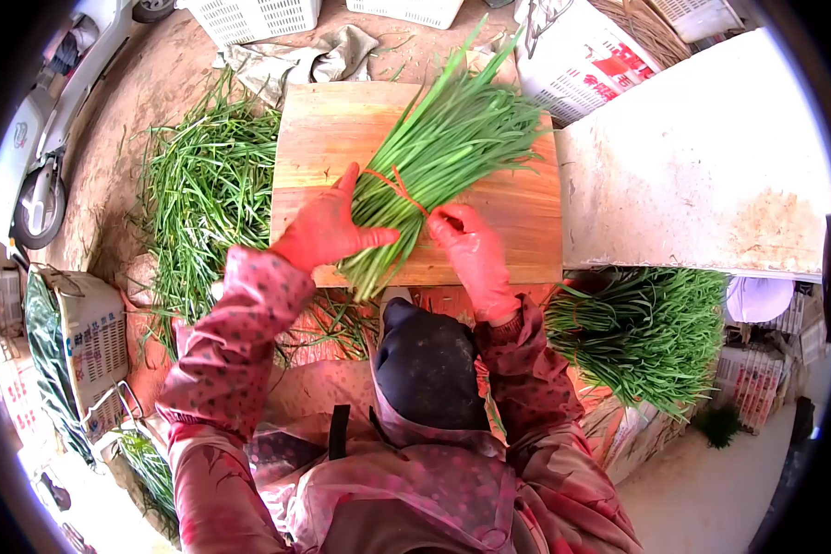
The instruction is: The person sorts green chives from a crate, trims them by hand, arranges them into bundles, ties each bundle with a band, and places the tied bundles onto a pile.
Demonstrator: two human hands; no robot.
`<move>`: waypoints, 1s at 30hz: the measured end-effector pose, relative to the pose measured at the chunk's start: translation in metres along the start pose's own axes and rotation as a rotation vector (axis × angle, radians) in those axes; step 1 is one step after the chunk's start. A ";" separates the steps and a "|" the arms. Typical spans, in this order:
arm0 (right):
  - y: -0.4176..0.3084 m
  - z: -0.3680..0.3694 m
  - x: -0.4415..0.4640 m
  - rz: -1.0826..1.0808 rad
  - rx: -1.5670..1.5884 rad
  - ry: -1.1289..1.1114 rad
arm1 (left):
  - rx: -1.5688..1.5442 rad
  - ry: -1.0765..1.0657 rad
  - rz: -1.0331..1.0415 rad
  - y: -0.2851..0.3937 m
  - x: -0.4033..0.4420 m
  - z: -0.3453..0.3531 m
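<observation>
A thick bunch of long flat green leaves, like garlic chives (452, 148), lies slantwise on a wooden board (517, 222). An orange tie (397, 187) runs across the bunch near its lower, cut end. My left hand (328, 222), in an orange-red glove, rests against the left side of the bunch. Its thumb stretches over the stalks and its forefinger points up beside the tie; the other fingers are hard to see. On the bunch's right side, my gloved right hand (471, 254) is closed, pinching the end of the tie between thumb and fingers.
Loose leaves (208, 194) are heaped left of the board. More bunched greens (646, 332) lie to the right, below a large white panel (702, 157). White crates (254, 18) and a grey cloth (300, 63) are at the back. A scooter (42, 175) stands far left.
</observation>
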State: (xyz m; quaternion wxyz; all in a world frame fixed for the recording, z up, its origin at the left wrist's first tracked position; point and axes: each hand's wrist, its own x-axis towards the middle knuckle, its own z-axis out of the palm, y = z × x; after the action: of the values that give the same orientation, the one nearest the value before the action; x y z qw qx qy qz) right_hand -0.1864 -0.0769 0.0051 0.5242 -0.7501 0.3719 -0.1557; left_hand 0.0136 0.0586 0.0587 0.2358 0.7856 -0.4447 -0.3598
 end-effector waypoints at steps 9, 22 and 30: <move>-0.036 0.037 0.032 -0.571 -0.506 0.203 | 0.546 0.160 -0.235 0.041 -0.010 0.050; -0.118 -0.007 0.019 -0.076 0.480 -0.172 | 0.493 0.019 0.362 0.036 0.006 -0.017; -0.060 -0.013 0.039 0.055 0.699 -0.124 | -0.509 0.742 0.408 -0.030 -0.015 -0.055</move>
State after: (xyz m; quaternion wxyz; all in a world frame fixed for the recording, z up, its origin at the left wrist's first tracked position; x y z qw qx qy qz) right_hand -0.1445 -0.1034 0.0587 0.7747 -0.5234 0.2834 -0.2134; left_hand 0.0671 0.0887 0.0781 0.6284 0.6752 -0.3733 -0.0994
